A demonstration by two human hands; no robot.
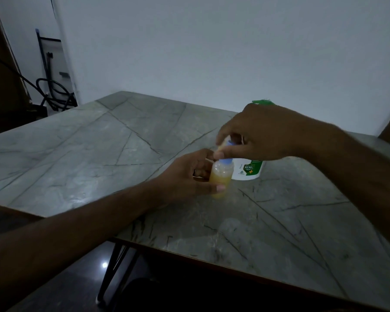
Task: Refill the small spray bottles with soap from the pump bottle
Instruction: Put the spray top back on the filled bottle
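A small clear spray bottle (221, 176) holding orange-yellow soap stands upright on the marble table (99, 154). My left hand (187, 176) grips its body from the left. My right hand (254, 136) comes from the right and pinches the bottle's blue spray top (226, 154). Behind my right hand stands the white pump bottle (250, 171) with a green label and a green pump head (262, 102); my hand hides most of it.
The table's near edge runs diagonally across the lower part of the view, with black metal legs (113, 266) under it. A white wall stands behind the table. Dark cables and a frame (52, 91) lie on the floor at the far left.
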